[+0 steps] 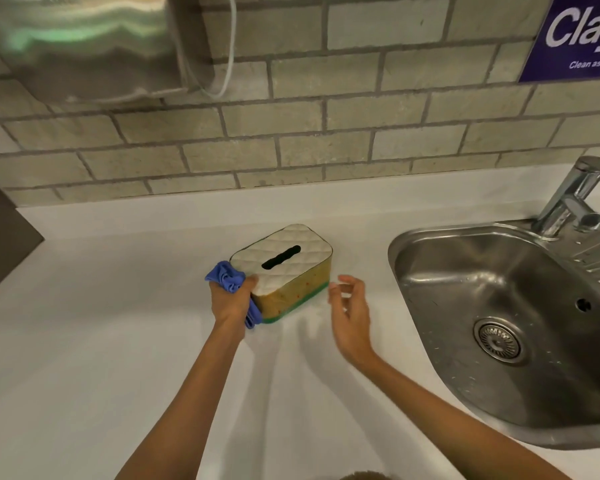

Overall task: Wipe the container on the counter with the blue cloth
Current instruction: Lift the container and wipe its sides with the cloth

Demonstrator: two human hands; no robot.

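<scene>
Container (284, 271) sits mid-counter (118, 341), nearer the back edge. Left hand (231, 299) grips the bunched blue cloth (227, 277) against its end; right hand (349, 313) is spread, empty. I'd brace the box first.

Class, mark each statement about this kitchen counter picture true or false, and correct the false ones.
1. The left hand grips the blue cloth against the container. True.
2. The right hand holds the container. False: it hovers beside it, fingers open.
3. The container stands in the sink. False: it stands on the counter, left of the sink.
4. The container's top has a dark slot. True.
</scene>
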